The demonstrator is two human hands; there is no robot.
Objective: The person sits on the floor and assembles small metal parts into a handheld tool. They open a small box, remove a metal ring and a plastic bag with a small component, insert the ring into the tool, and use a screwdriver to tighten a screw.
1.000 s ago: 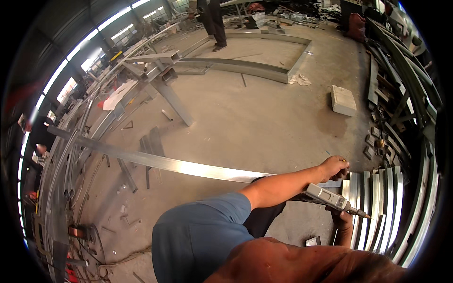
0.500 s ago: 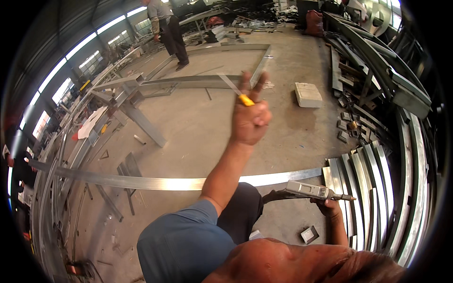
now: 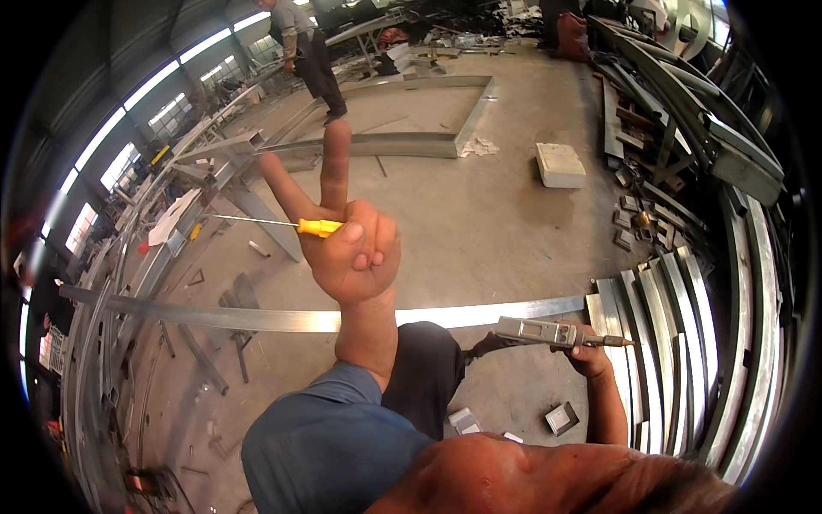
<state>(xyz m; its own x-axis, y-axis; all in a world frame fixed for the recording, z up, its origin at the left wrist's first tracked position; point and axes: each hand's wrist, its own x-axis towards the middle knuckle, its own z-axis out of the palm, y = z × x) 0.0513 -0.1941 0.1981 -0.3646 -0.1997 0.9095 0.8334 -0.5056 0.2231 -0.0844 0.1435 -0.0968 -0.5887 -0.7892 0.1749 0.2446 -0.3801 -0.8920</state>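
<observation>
My left hand (image 3: 355,248) is raised in the middle of the view, palm side showing. Its index and middle fingers stand up and apart, while the thumb and other fingers close over a small yellow-handled screwdriver (image 3: 321,227). The thin shaft points left. Lower right, my right hand (image 3: 591,355) grips a grey welding gun (image 3: 539,331), whose copper-coloured tip (image 3: 618,341) points right. A dark cable leads from its rear end. Behind my left wrist a long flat metal bar (image 3: 454,317) runs across, toward the stacked metal profiles (image 3: 655,334) on the right.
A person (image 3: 308,56) stands at the far left by a rectangular metal frame (image 3: 462,137) on the floor. A pale block (image 3: 560,165) lies ahead to the right. Steel racking (image 3: 745,171) and short offcuts (image 3: 629,218) line the right side. A small square box (image 3: 562,419) lies near my right forearm.
My left hand has moved left and nearer, turning so the screwdriver points left rather than up-left. My right hand and the welding gun have shifted slightly left and upward.
</observation>
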